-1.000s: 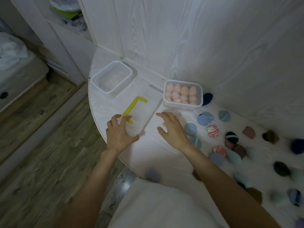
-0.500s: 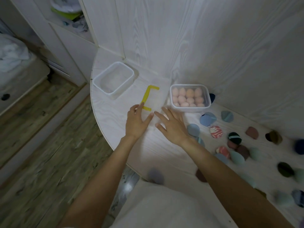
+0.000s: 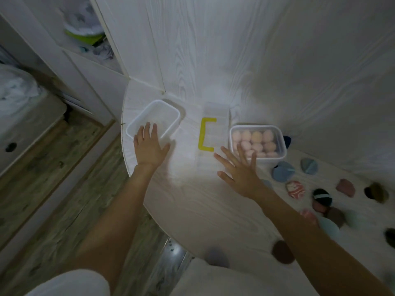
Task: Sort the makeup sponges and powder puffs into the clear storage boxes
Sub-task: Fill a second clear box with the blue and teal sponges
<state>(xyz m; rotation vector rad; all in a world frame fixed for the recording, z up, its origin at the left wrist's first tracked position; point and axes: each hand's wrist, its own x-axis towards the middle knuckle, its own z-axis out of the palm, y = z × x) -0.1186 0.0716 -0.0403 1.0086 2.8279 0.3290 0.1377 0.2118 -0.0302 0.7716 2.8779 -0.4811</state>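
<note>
White wood-grain panels fill the upper part of the frame, and below them a white rounded table [image 3: 192,201] takes the centre and the lower right. At the left of the frame a wooden floor [image 3: 42,189] is visible, and in the upper left a white shelf unit [image 3: 85,39] with some blurred things in it.

An empty clear box [image 3: 157,116] stands on the table left of centre. The left hand [image 3: 149,148] reaches to it with straight, spread fingers; the fingertips lie over the near rim of this box, but I cannot tell if they press on it. The hand grips nothing.

Right of centre stands a second clear box [image 3: 257,142], filled with pale pink egg-shaped sponges [image 3: 256,138]. Between the two boxes a clear lid with a yellow clip [image 3: 205,134] lies flat on the table. The right hand [image 3: 241,169] is also flat and spread, holding nothing; its fingertips reach the near edge of the filled box and the near corner of the lid.

At the right of the frame many powder puffs [image 3: 283,174] of blue, pink, brown, green and dark colours lie scattered on the table, apart from the boxes. Several of them are blurred.
</note>
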